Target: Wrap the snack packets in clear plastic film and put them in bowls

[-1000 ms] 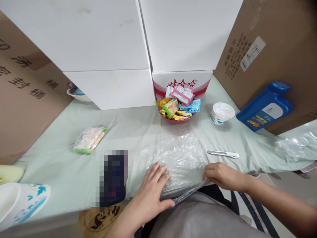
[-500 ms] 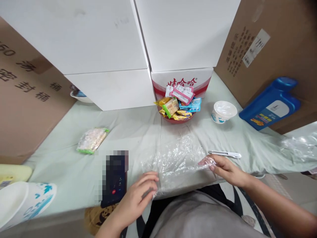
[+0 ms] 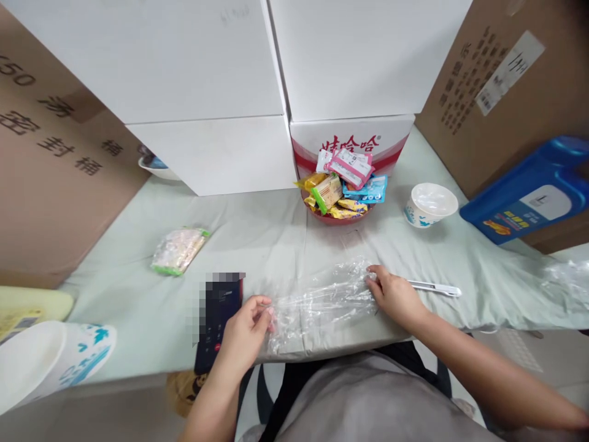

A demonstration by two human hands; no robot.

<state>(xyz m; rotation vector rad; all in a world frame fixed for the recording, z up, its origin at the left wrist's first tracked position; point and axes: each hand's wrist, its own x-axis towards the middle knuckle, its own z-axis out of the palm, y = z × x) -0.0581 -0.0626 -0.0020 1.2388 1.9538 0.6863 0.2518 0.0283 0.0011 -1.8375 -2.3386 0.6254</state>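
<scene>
A crinkled, clear plastic bag (image 3: pixel 322 304) stretches across the cloth between my two hands. My left hand (image 3: pixel 248 328) pinches its left end with the fingers closed. At the upper right part of the plastic, my right hand (image 3: pixel 393 294) grips the edge between thumb and fingers. Just beyond that hand lies a white utility knife (image 3: pixel 437 288), partly hidden behind the fingers. A phone (image 3: pixel 218 325) with a lit screen lies close to the left of my left hand.
A red bowl (image 3: pixel 338 220) heaped with packaged snacks stands by white boxes (image 3: pixel 207 61). Right of it are a paper cup (image 3: pixel 432 209) and a blue bottle (image 3: pixel 529 190). A wrapped snack pack (image 3: pixel 179 250) and a large paper cup (image 3: pixel 59 365) are at left.
My left hand has moved up and left and now pinches the plastic's end. My right hand has shifted up and left, and the plastic is drawn into a narrower strip. The view has shifted slightly.
</scene>
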